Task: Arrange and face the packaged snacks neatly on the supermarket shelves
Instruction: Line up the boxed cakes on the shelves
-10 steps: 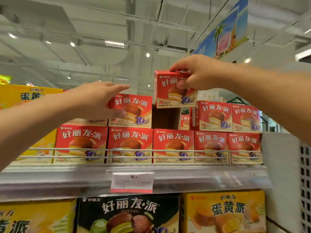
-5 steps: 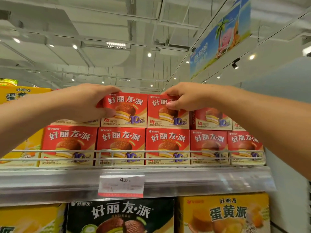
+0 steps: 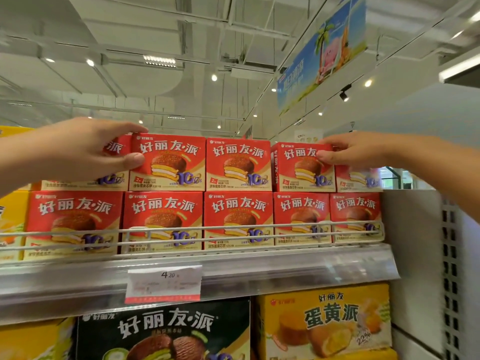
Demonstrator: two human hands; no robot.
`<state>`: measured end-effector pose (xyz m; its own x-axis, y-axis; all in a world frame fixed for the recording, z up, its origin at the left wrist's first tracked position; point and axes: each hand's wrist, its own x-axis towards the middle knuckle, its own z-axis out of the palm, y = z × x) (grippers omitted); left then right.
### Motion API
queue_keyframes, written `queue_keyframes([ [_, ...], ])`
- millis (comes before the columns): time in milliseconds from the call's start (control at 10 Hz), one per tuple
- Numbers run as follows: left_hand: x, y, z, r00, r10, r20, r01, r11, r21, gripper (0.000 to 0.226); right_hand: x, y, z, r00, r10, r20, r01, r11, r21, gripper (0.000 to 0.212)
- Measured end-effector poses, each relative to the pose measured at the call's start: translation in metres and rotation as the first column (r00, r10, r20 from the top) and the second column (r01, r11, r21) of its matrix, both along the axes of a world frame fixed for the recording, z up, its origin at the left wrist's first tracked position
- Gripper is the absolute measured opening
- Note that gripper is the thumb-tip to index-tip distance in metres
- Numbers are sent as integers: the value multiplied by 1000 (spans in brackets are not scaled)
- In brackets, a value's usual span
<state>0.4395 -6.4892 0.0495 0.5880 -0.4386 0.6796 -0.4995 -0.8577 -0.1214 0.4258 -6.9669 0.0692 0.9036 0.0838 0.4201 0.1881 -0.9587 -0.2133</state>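
Observation:
Red snack boxes stand in two stacked rows on the top shelf (image 3: 259, 271). My left hand (image 3: 85, 149) grips the upper-row box (image 3: 168, 162) second from the left, fingers over its top edge and thumb on its front. It also covers much of the box to the left. My right hand (image 3: 345, 152) pinches the upper-row box (image 3: 302, 172) fourth from the left at its top right corner, thumb on the front. Between them stands a third upper-row box (image 3: 239, 165), untouched. The lower row (image 3: 237, 216) holds several boxes facing front.
A wire rail (image 3: 207, 229) runs along the shelf front, with a price tag (image 3: 163, 283) below it. Yellow boxes (image 3: 11, 216) sit at far left. Below are a black box (image 3: 163, 333) and a yellow box (image 3: 324, 323). A white upright (image 3: 413, 255) ends the shelf at right.
My right hand set the red box it held into the upper-row gap, let go, and moved right to the neighbouring box. My left hand stayed on its box.

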Motion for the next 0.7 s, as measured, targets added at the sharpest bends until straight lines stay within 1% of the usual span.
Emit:
queue_keyframes([
  [100, -1, -15, -13, 993, 70, 90, -60, 991, -116, 49, 4, 1, 1, 1000, 2, 9, -2, 1000, -31, 59],
  [200, -5, -22, -12, 992, 102, 68, -92, 985, -143, 63, 10, 5, 2, 999, 24, 30, -23, 999, -38, 50],
  [300, -4, -26, -10, 985, 171, 0, -170, 980, -108, 83, 13, 8, 3, 999, 23, 38, -22, 1000, -13, 32],
  [400, -3, -29, -11, 970, 244, -20, -245, 966, -80, 95, 14, 10, 1, 1000, 10, 28, -10, 1000, 4, 30],
  [500, -7, -32, -12, 960, 278, 13, -277, 958, -73, 100, 14, 13, -2, 999, 3, 45, -3, 1000, 4, 30],
  [600, -7, -34, -12, 957, 290, 20, -288, 956, -55, 99, 14, 15, -5, 999, 7, 51, -8, 1000, 14, 30],
  [700, -9, -37, -12, 953, 301, 32, -300, 953, -32, 93, 14, 17, -7, 999, 17, 46, -18, 1000, 22, 35],
])
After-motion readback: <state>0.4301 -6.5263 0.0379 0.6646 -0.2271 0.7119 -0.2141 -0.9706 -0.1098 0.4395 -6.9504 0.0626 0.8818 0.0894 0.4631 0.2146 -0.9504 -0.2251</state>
